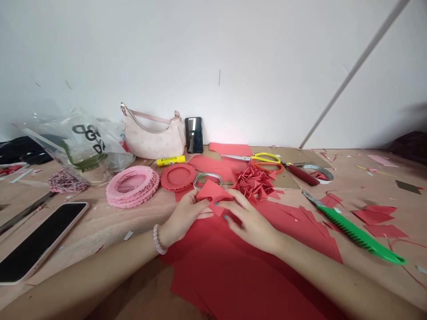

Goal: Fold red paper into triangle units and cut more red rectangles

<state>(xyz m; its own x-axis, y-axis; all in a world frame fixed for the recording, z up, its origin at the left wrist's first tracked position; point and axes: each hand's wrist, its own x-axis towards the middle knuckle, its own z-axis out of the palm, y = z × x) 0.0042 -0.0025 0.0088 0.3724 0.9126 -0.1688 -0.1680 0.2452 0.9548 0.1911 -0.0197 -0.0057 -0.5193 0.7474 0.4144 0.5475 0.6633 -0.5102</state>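
A small piece of red paper (213, 190), partly bent, is held up between my two hands over the middle of the table. My left hand (185, 215) pinches its left side, thumb in front and the other fingers partly behind. Around its right edge are the fingers of my right hand (251, 220), closed on it. Large red paper sheets (240, 271) lie beneath both hands. Just beyond the held piece sits a roll of tape (207, 174), partly covered. A pile of folded red paper pieces (255, 183) is right behind my right hand.
Left are a phone (43, 240), pink paper rings (115, 195) and a plastic bag (110, 138). At the back stand a handbag (153, 140), glue stick (171, 161) and upright phone (194, 135). Yellow-handled scissors (267, 158) and a green-handled knife (356, 233) lie right.
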